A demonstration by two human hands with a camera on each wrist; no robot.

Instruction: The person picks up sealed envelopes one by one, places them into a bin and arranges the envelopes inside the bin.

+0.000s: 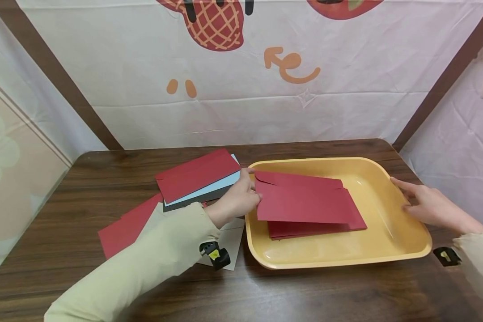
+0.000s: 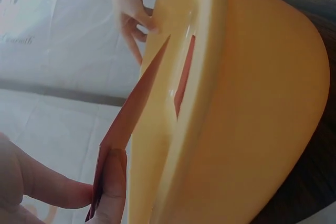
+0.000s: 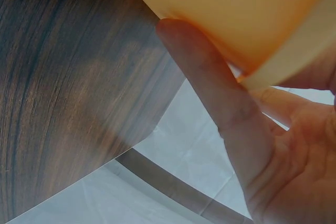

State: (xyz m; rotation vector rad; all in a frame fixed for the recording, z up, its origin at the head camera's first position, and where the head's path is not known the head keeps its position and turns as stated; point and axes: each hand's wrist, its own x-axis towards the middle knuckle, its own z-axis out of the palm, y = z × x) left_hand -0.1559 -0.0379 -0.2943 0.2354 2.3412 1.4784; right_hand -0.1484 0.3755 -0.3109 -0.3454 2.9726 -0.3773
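My left hand (image 1: 238,199) pinches a red envelope (image 1: 302,199) by its left end, between thumb and fingers, over the left half of a yellow plastic tray (image 1: 386,232). In the left wrist view the held envelope (image 2: 131,108) slants upward above the tray's rim. Under it, more red envelopes (image 1: 357,217) lie inside the tray, partly hidden. My right hand (image 1: 430,206) holds the tray's right rim. Seen from the right wrist, one finger (image 3: 210,77) runs along the tray's outer wall, with other fingers at the rim.
Left of the tray lies a loose pile: a red envelope (image 1: 197,174) on top of a light blue one (image 1: 213,184) and a black one (image 1: 195,199). Nearby are another red envelope (image 1: 124,228) and pale ones (image 1: 231,241). A printed cloth (image 1: 245,112) hangs behind the wooden table (image 1: 84,192).
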